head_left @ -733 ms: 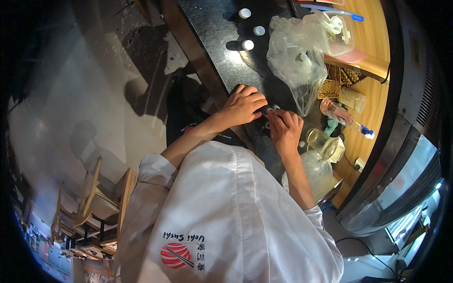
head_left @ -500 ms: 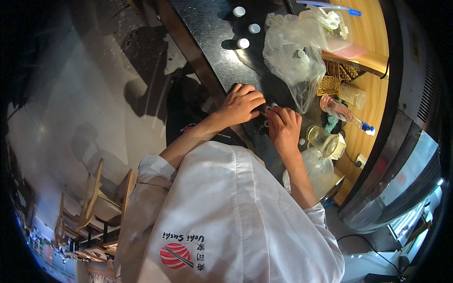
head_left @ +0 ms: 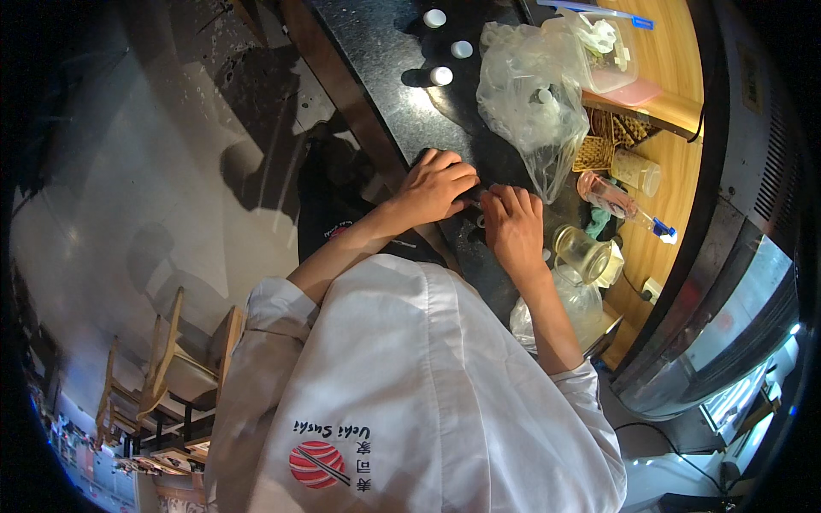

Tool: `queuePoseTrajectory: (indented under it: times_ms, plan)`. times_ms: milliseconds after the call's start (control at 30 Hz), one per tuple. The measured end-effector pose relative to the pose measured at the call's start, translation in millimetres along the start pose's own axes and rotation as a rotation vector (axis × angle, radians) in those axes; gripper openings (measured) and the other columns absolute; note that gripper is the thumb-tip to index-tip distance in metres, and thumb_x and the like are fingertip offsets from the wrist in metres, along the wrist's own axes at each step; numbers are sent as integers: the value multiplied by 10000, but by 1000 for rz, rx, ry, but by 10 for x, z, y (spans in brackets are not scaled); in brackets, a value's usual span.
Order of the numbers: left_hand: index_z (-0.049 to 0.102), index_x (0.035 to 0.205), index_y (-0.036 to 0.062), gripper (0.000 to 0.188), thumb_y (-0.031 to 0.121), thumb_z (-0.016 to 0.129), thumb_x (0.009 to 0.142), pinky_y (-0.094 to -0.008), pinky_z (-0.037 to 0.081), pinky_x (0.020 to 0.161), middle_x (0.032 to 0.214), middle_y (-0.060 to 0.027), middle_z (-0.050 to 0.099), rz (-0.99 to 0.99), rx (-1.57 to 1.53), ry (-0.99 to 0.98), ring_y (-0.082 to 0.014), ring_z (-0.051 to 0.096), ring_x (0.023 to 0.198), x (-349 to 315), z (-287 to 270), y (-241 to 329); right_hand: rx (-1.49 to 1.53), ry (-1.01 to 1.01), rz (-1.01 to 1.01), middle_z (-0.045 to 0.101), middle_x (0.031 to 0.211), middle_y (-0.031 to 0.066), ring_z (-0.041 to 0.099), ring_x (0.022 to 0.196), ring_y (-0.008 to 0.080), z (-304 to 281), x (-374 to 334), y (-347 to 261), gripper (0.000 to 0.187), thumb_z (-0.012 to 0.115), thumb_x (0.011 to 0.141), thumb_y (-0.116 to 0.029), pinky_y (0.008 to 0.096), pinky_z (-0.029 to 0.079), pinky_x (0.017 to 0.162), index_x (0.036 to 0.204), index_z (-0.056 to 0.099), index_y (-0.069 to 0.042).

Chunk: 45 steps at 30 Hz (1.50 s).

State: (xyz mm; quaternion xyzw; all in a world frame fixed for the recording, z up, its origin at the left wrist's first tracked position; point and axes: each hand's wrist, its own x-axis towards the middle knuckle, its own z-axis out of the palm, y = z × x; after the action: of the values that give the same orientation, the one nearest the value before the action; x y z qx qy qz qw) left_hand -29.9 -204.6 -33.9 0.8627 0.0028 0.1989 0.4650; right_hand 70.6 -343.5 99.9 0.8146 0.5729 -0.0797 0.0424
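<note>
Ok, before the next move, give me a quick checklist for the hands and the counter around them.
1. Left hand in view over the counter: ok.
2. Right hand in view, close to the left: ok.
3. Secure grip between the hands: cannot tell, too small and partly hidden.
4. Bag well away from the right hand: not ok, its narrow end lies close by.
5. Three white caps apart from both hands: ok, farther up the counter.
6. Jar apart from the right hand: ok.
</note>
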Motion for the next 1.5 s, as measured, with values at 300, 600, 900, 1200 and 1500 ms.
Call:
queuePoseTrajectory:
  times_ms: [300,600,900,1200,1500]
  plan:
    - [746,1106,74,457,194,870,682,-409,425,985,1182,5,663,-8,-15,9,-221,562,1132,-1,12,-7,12,-31,-33,646,1087,37,582,968,233,-2,30,32,217,674,839,-109,380,430,848,1053,699,-81]
    - [750,1104,69,460,196,872,679,-405,426,986,1189,0,665,-13,-13,20,-217,562,1136,2,30,-10,31,-32,-38,656,1060,34,585,930,234,-17,59,59,170,668,859,-112,379,435,829,1020,711,-84]
    - [746,1100,87,432,230,865,709,-405,427,972,1194,-2,666,-10,31,7,-217,559,1148,1,37,-10,79,-36,-10,679,1047,26,611,965,246,-20,44,98,148,738,862,-114,380,455,848,1007,735,-89]
    - [740,1073,109,388,268,861,739,-394,433,950,1097,-2,659,-15,16,5,-226,565,1085,75,-26,59,279,259,227,703,998,36,634,954,262,-234,-111,182,118,775,847,-137,396,481,833,961,769,-109]
    - [743,1059,70,343,184,873,764,-411,478,928,1082,-87,673,-3,-15,37,-296,581,1057,131,-218,155,505,418,459,715,1066,165,660,1029,369,-259,-32,849,188,735,900,-160,446,517,916,1038,749,-33]
